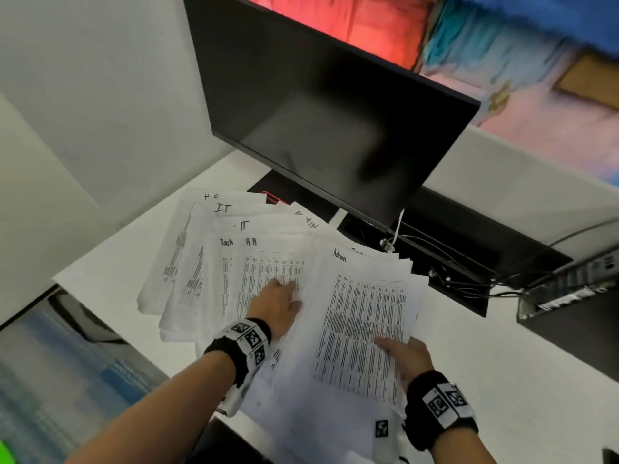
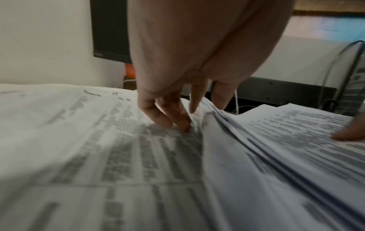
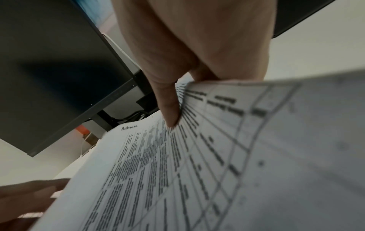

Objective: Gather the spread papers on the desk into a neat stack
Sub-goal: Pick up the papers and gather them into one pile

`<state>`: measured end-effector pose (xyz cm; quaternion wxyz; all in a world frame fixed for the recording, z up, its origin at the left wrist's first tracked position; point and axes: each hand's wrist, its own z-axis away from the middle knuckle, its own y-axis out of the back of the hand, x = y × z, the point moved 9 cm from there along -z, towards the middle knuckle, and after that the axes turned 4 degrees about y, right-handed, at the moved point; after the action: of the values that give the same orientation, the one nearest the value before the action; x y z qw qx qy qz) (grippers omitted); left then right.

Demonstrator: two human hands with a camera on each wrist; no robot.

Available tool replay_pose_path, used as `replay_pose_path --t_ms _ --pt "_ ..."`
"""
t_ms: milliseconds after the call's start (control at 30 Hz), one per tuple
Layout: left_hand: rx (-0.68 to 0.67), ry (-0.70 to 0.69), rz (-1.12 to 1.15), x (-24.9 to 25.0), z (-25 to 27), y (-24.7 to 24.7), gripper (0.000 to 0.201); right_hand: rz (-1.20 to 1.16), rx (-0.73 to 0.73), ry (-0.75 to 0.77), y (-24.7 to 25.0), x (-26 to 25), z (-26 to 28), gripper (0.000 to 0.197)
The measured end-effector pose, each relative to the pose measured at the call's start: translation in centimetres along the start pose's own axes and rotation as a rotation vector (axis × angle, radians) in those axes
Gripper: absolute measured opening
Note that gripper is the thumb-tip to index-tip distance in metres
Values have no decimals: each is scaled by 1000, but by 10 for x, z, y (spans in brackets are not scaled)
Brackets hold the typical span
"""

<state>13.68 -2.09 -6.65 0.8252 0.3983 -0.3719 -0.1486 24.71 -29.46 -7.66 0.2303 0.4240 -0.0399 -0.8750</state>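
Several printed sheets (image 1: 197, 262) lie fanned over the white desk (image 1: 509, 370), hand-labelled IT, H-R and Admin. My left hand (image 1: 279, 301) rests its straight fingertips (image 2: 177, 121) on the H-R sheet (image 1: 268, 266), right beside the raised left edge of the Admin bundle (image 1: 361, 316); its thumb sits at that edge. My right hand (image 1: 407, 358) grips this bundle at its near right corner, thumb (image 3: 170, 112) on the top sheet (image 3: 217, 156) and fingers hidden below. The bundle (image 2: 286, 140) tilts up off the other sheets.
A dark monitor (image 1: 318, 112) stands just behind the papers, with cables (image 1: 435, 259) and a black cable tray behind its foot. A small computer box (image 1: 562, 293) sits at the right. The desk's front edge runs close to my forearms at lower left.
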Motion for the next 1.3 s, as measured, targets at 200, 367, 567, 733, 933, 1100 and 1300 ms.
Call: replay_pose_path --t_ms 200,367,567,733,933,1100,1300 --pt "454 422 -52 -123 0 121 80 -106 -79 8 -16 13 -11 37" --pt "406 588 -48 -217 -4 165 96 -141 -69 38 -26 16 -10 43" --pt "177 339 327 -175 -40 139 102 -64 -83 51 -53 14 -10 43" --pt "93 353 484 -142 -56 109 70 -56 -66 64 -77 8 -9 43" --pt "102 260 473 -136 -57 130 39 34 46 53 -73 11 -15 38" --pt "338 84 129 -120 -38 216 30 73 120 30 -68 12 -18 43" --pt "403 -213 -97 -84 -2 283 22 97 112 6 -73 14 -21 52"
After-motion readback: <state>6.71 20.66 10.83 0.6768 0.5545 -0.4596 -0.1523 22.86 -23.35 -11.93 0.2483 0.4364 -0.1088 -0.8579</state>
